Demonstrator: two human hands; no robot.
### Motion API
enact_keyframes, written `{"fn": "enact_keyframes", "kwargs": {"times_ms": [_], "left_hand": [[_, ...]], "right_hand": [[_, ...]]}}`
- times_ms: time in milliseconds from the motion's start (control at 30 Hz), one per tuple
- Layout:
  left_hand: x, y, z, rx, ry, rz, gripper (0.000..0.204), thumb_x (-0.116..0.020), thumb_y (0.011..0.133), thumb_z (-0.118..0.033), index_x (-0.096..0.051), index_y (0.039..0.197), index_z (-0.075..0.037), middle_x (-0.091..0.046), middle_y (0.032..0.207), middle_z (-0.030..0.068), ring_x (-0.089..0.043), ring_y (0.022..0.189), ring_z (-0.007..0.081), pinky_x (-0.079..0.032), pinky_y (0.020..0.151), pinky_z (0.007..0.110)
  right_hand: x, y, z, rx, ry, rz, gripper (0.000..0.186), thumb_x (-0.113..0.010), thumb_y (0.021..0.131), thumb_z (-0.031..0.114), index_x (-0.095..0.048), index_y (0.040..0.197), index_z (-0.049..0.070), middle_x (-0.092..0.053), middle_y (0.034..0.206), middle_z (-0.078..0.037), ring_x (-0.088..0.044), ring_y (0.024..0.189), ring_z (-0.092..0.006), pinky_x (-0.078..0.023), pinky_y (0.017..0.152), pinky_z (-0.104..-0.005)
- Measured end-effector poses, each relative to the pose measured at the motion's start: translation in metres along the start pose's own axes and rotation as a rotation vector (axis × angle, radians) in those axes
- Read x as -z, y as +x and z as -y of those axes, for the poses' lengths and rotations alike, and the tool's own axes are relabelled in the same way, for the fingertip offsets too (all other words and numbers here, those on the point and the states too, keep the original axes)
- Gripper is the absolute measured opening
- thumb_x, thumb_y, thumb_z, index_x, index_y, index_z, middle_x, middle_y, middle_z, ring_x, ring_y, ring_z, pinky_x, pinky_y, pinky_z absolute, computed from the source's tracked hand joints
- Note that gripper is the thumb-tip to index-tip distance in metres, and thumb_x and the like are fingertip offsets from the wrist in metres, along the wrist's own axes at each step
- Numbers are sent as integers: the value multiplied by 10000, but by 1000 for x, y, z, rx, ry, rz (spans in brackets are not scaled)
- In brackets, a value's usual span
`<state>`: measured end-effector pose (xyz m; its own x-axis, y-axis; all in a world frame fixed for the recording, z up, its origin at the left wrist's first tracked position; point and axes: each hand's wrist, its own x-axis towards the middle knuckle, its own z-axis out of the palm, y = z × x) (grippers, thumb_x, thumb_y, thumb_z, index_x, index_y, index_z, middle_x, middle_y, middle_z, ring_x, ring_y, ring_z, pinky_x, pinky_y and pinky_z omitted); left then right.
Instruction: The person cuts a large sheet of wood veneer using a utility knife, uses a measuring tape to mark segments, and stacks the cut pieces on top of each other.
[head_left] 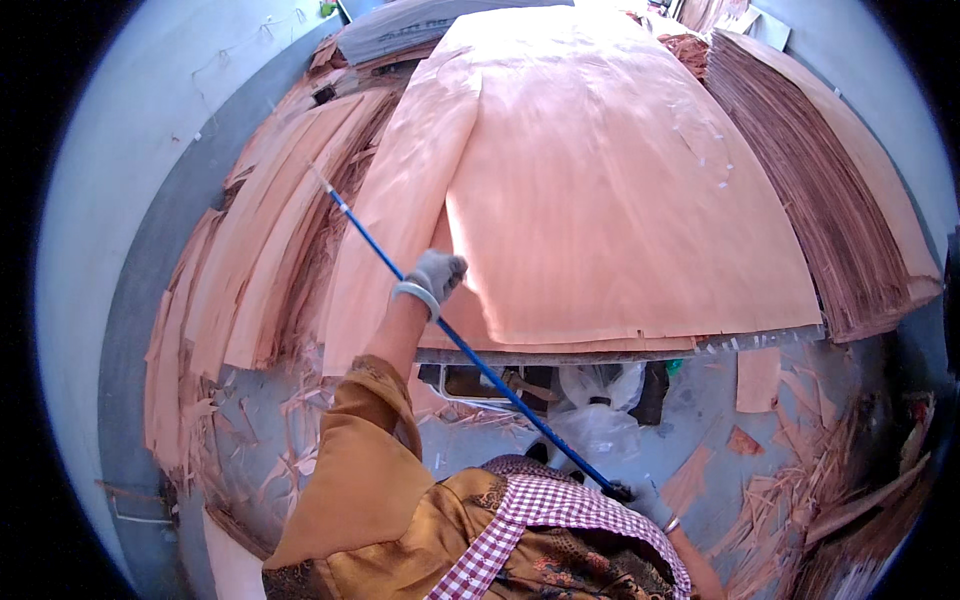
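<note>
My left hand (437,273), in a grey glove with a pale bangle at the wrist, is closed at the edge of a narrow pinkish wood veneer sheet (415,160). This sheet overlaps the left part of a wide veneer sheet (610,190) on the table. My right hand (650,503), also gloved, is low by my waist, wrapped round the dark grip of a long blue rod (510,396). From there the rod slants up and left, passing behind my left wrist. Its thin pale tip lies over the veneer at left. My right fingers are partly hidden.
Layered veneer strips (270,230) lie along the left, and a tall veneer stack (830,180) stands at right. Broken veneer scraps (770,510) litter the floor. Clear plastic bags (600,400) sit under the table's front edge. A wrapped stack (395,30) is at the back.
</note>
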<state>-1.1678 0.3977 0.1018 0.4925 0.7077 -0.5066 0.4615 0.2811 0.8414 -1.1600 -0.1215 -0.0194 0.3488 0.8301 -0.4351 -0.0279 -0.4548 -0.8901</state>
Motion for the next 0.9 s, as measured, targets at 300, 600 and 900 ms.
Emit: {"fn": "enact_keyframes", "kwargs": {"times_ms": [300, 600, 900], "left_hand": [[-76, -41, -118, -411, 132, 465, 229, -540, 867, -195, -542, 658, -100, -434, 532, -19, -360, 422, 73, -293, 388, 218], [-133, -96, -202, -692, 9, 613, 157, -539, 836, -119, -532, 690, -61, -439, 584, -16, -385, 481, 68, -314, 430, 237], [29, -30, -37, -1258, 34, 90, 282, -536, 758, 56, -617, 1021, -7, -580, 1132, 185, -601, 794, 195, -489, 652, 269]], "right_hand": [[-2, -3, 53, -179, 228, -158, 141, -653, 865, 207, -655, 832, 70, -543, 647, 69, -473, 569, -37, -382, 501, -224], [34, -19, 65, -245, 284, -480, 140, -668, 839, 229, -594, 809, 113, -499, 605, 61, -469, 482, -45, -330, 407, -208], [64, -47, 87, -114, 475, -642, 397, -604, 882, 222, -521, 1233, 57, -514, 617, 21, -471, 457, -69, -334, 395, -209]]}}
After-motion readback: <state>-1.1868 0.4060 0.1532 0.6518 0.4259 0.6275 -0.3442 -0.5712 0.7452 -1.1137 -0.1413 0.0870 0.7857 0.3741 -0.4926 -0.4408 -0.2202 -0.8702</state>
